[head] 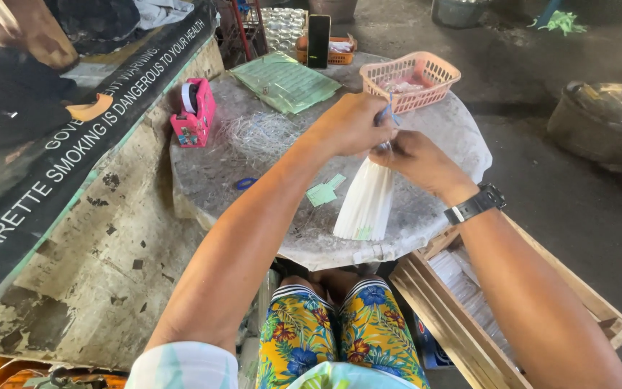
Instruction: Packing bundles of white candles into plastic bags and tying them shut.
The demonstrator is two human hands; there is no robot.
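A bundle of white paper strips stands upright on the round stone table, fanning out toward its base. My left hand and my right hand meet at the bundle's pinched top. Both hands grip the top of it, and a thin blue band pokes out between the fingers of my left hand. A black watch sits on my right wrist. Small green paper slips lie on the table beside the bundle.
A pink plastic basket sits at the table's far right, a pink tape dispenser at the left, a green packet and a dark phone at the back. A wooden crate of white strips stands by my right knee.
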